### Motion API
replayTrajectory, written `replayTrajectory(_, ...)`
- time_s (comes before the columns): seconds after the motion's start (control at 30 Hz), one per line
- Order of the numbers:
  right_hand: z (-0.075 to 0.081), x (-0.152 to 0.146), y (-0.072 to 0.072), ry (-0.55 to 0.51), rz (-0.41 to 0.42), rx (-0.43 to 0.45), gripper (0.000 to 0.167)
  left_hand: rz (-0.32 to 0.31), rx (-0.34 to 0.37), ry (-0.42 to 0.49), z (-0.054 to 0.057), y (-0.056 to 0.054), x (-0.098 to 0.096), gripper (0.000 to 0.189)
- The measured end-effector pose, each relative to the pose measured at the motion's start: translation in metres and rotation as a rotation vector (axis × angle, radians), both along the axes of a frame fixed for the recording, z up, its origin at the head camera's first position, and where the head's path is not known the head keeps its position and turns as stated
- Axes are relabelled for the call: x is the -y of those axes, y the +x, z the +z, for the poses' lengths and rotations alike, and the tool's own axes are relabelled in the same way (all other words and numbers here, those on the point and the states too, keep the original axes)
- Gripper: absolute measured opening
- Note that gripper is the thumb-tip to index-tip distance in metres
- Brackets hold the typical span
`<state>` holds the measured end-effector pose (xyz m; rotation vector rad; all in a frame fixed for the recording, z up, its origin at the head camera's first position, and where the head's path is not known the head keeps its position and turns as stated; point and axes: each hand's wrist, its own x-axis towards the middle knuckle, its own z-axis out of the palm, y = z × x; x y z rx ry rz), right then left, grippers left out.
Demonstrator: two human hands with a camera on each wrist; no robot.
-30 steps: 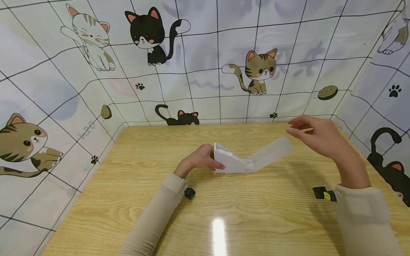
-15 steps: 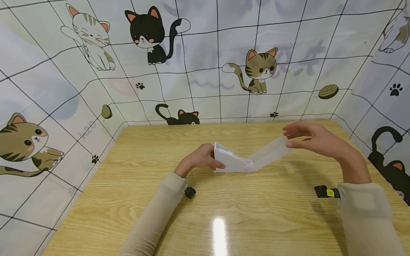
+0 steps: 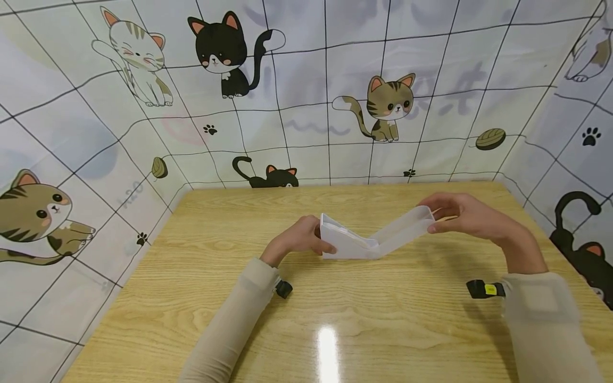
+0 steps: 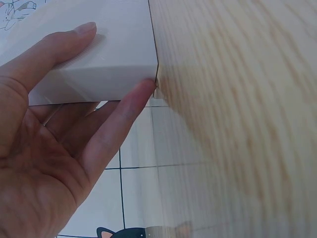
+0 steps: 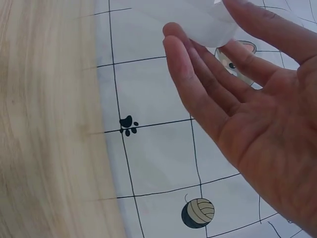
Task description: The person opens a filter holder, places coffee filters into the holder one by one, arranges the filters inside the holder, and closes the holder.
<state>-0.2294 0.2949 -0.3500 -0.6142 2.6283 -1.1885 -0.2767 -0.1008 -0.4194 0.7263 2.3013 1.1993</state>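
Observation:
A white plastic case (image 3: pixel 347 246) stands on the wooden table with its mouth slanting down to the right. Its translucent flap lid (image 3: pixel 402 230) is swung open, slanting up to the right from the low end. My left hand (image 3: pixel 303 235) grips the tall left end, thumb on the near face; in the left wrist view a fingertip reaches the corner of the white case wall (image 4: pixel 109 82) by the tabletop. At the lid's raised end, my right hand (image 3: pixel 466 215) holds the rim between thumb and fingers. The right wrist view shows the lid's rounded end (image 5: pixel 203 22) between them.
The light wooden table (image 3: pixel 383 314) spreads around the case, with a bright reflection near its front. Behind and on both sides hang white gridded sheets (image 3: pixel 306 117) printed with cartoon cats. A black strap device (image 3: pixel 485 289) sits at the right cuff.
My right hand has come down and left onto the lid's raised end and taken hold of it; that end now looks slightly curved. My left hand and the case body stay put.

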Motion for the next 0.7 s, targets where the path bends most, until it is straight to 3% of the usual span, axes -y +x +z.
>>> replayTrajectory(0.3,-0.009,-0.0037,-0.0038,-0.09,0.014,0.054,0.043,0.0,-0.001,-0.008,0.0006,0.0001,-0.0009,0.036)
replayTrajectory(0.7,-0.0102,-0.0023,-0.0036,-0.088,0.005,0.04,0.043,0.003,0.002,-0.012,0.0007,0.0001,-0.0013,0.038)
